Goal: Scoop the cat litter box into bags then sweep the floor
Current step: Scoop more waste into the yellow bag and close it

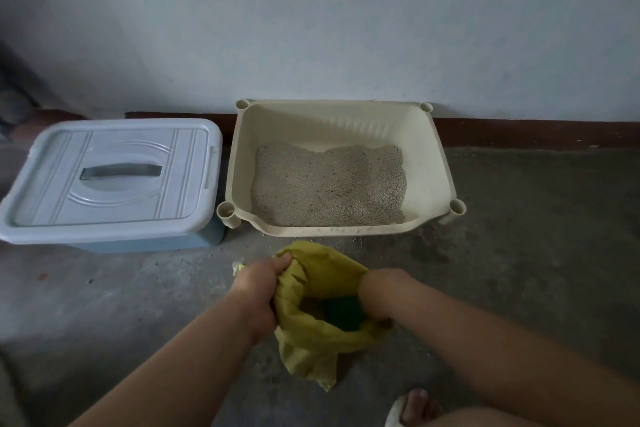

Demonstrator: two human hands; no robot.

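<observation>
A cream litter box (433, 163) stands on the floor against the wall, with grey litter (329, 184) spread over its bottom. Just in front of it sits an open yellow bag (311, 347). My left hand (258, 288) grips the bag's left rim in a fist. My right hand (375, 293) reaches down into the bag's mouth, its fingers hidden inside. A dark green thing (344, 314), likely a scoop, shows inside the bag under that hand; whether the hand grips it I cannot tell. Some litter lies at the bag's bottom.
A pale blue lidded storage bin (110, 180) stands left of the litter box. Stray litter grains (346, 240) dot the concrete floor before the box. My sandalled foot (414, 407) is at the bottom edge. A dark red skirting (536, 133) runs along the wall.
</observation>
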